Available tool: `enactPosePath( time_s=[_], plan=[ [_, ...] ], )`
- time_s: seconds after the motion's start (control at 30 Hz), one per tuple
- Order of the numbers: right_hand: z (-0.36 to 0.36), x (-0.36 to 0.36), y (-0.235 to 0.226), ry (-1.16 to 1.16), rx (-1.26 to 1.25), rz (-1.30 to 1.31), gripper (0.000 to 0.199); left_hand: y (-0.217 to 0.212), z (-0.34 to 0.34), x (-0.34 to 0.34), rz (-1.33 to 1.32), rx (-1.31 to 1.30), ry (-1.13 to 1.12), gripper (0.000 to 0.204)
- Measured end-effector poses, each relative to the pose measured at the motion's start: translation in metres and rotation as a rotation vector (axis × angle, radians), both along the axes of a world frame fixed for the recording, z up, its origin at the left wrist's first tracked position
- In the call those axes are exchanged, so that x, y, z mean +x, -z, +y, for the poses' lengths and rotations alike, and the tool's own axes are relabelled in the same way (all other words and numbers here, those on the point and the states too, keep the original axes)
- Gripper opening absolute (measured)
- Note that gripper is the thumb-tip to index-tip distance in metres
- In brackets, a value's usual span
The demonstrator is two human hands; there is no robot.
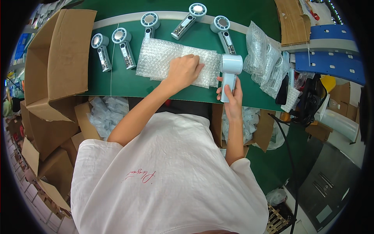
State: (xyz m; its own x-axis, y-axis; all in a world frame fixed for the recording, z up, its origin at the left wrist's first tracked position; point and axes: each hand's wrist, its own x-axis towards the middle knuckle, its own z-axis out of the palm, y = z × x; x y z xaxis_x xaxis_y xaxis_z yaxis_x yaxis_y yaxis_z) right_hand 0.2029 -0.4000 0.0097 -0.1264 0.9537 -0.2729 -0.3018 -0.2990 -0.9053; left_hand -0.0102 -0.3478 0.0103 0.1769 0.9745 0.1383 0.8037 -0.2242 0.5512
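In my right hand (232,97) is a light-blue handheld fan (229,86), its round head up and its handle wrapped by my fingers. My left hand (183,71) is closed, its curled fingers at the bubble wrap (156,58) that lies in flat sheets on the green table (128,84). The fingertips are partly hidden under the hand. Several more fans lie along the far side of the table, among them one at the left (103,56), one at the top (189,21) and one behind the held fan (224,33).
A tall open cardboard box (64,54) borders the table on the left. At the right lie wrapped bubble-wrap packages (265,58), beside a blue perforated rack (331,64). Below the table edge stand boxes with clear plastic bags (109,117). A black cable (290,156) hangs at the right.
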Motion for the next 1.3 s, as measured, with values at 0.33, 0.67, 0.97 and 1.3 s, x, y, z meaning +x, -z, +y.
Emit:
enactPosePath(
  time_s=[0.33,0.67,0.97,1.3],
  plan=[
    [0.022,-0.011,0.002,-0.073,0.478,-0.452,0.056,0.014,0.014,-0.03,-0.591,-0.238,0.126,0.02],
    [0.033,-0.004,-0.015,-0.412,0.673,-0.974,0.057,0.003,0.021,-0.041,-0.986,-0.422,0.003,0.013],
    [0.044,-0.019,-0.11,-0.12,0.095,-0.804,0.045,-0.091,0.02,0.009,-0.141,0.397,0.325,0.007],
    [0.021,0.017,-0.142,-0.154,0.352,0.725,0.052,-0.185,0.097,0.069,-0.746,0.48,0.484,0.017]
  ],
)
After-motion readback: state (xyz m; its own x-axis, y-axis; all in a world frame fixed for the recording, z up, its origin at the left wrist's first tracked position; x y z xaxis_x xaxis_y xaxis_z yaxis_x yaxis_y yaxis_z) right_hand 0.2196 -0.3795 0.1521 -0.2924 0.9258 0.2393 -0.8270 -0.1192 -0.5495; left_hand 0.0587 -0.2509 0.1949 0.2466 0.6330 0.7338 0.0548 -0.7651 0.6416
